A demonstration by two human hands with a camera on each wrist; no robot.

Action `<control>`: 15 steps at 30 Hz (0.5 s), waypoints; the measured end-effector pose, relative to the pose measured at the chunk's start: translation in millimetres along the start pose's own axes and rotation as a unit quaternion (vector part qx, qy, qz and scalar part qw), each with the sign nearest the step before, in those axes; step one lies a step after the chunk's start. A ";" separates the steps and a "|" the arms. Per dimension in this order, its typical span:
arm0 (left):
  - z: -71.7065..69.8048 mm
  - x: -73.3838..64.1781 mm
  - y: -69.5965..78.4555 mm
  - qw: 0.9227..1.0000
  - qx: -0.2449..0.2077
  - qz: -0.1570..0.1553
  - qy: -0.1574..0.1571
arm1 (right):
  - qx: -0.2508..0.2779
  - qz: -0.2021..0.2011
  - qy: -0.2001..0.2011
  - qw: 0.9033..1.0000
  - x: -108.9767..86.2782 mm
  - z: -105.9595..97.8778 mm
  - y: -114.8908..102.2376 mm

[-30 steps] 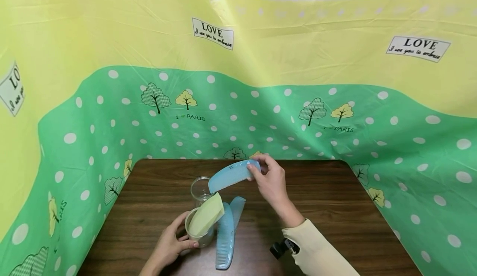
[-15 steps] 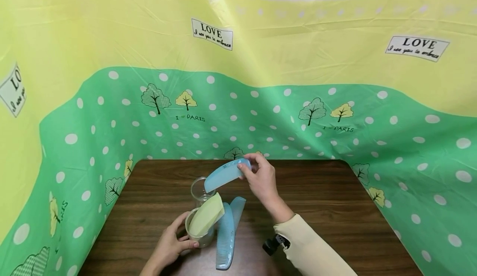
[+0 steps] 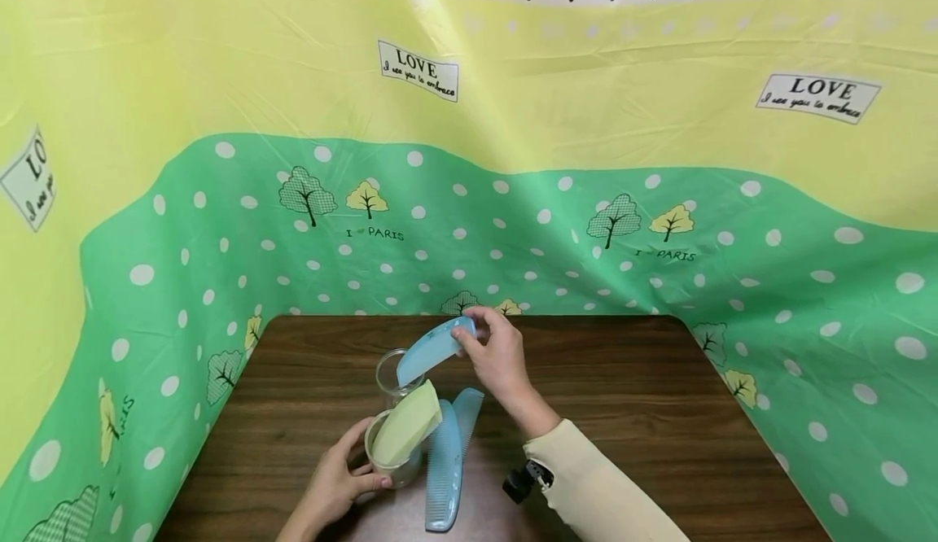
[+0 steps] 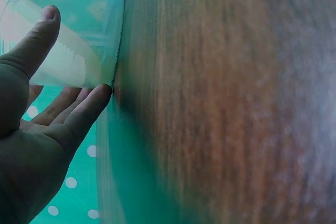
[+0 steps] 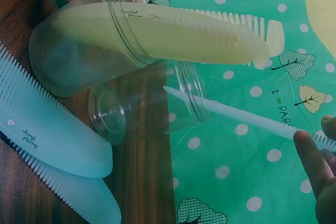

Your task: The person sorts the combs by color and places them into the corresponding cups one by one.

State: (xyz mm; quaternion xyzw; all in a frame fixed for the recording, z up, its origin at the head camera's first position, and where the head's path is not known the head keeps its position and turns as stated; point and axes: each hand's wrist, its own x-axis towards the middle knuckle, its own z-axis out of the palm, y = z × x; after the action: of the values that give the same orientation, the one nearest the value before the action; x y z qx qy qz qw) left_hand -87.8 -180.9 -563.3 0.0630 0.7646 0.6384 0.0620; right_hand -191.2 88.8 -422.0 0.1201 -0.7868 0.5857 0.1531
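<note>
In the head view my left hand (image 3: 333, 477) holds a clear jar (image 3: 405, 475) with thumb and fingers around its side. Yellow-green combs (image 5: 173, 35) lean inside this jar and stick out over its rim. A second clear jar (image 3: 384, 375) stands just behind it. My right hand (image 3: 500, 355) pinches one end of a light blue comb (image 3: 434, 348), which slants down to the left. In the right wrist view, the tip of that blue comb (image 5: 236, 113) is within the mouth of the rear jar (image 5: 144, 111); its hold lies partly outside the frame.
Two more blue combs lie overlapping on the dark wooden table (image 3: 623, 412), the front one (image 3: 442, 485) right of the held jar and the other (image 3: 471, 416) partly beneath it. A patterned green and yellow cloth (image 3: 513, 241) hangs around the table.
My right hand has moved left and slightly down, bringing the blue comb's lower end from above the rear jar into its mouth. The left hand and its jar have stayed in place.
</note>
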 end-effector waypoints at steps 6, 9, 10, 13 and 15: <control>-0.4 -0.1 -1.1 1.000 -0.001 0.001 -0.001 | -0.012 0.001 -0.007 1.000 -0.6 6.9 0.0; -0.3 0.3 -1.8 1.000 0.003 0.001 0.000 | -0.019 0.000 -0.011 1.000 -1.1 9.9 0.7; -0.3 0.4 -2.0 1.000 0.004 0.001 0.000 | -0.021 0.004 -0.013 1.000 -1.1 11.0 1.3; -0.3 0.5 -2.5 1.000 0.002 0.000 -0.001 | -0.027 0.009 -0.018 0.999 -1.6 13.9 1.9; -0.4 0.6 -2.8 1.000 0.000 0.000 -0.001 | -0.027 0.013 -0.021 0.999 -1.8 15.6 2.0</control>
State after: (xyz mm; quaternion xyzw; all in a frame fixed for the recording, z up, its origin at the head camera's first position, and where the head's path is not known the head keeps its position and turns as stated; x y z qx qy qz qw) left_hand -88.4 -181.6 -565.9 0.0638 0.7648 0.6380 0.0633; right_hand -191.8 74.4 -428.7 0.1180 -0.8070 0.5632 0.1325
